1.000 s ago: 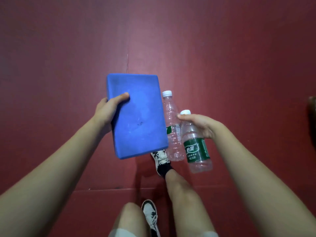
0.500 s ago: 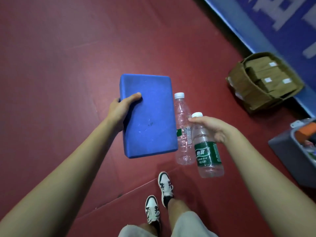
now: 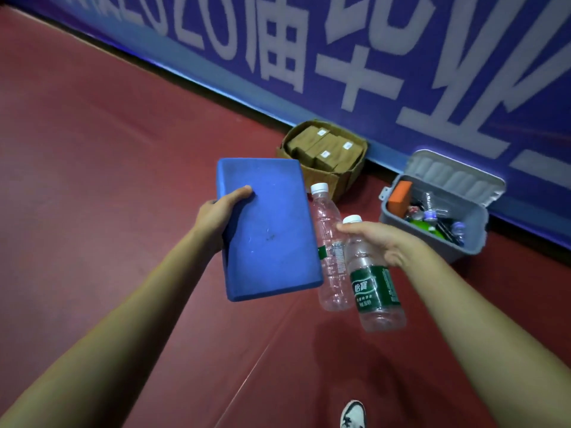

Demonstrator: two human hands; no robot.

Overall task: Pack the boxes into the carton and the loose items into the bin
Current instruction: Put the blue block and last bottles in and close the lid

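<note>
A blue banner wall with large white characters (image 3: 401, 72) runs along the far edge of the dark red floor (image 3: 92, 196). At its foot stand the two containers. The grey plastic bin with its ribbed lid thrown back (image 3: 469, 245) already holds an orange block (image 3: 399, 196) and a jumble of bottles and other loose items. Just to its left, the brown cardboard carton (image 3: 347, 179) looks full of small brown boxes with white labels (image 3: 321, 146), so the box half of the task seems largely done. What remains, by my reading, is the load in hand: three loose items that belong in the bin, which lies near but ahead of the person.

The flat blue foam block (image 3: 265, 236) is gripped at its left edge by the left hand (image 3: 216, 214). The thumb lies over the top face and the other fingers are hidden beneath.

Beside the block hang two bottles. The clear plastic bottle with the green label (image 3: 375, 291) is pinched near its neck by the right hand (image 3: 380, 239), fingers curled round it. The taller clear plastic bottle with a white cap (image 3: 329, 242) sits between block and right hand, touching both. Which fingers carry it I cannot tell.

A black-and-white shoe (image 3: 353, 415) shows at the bottom edge.
</note>
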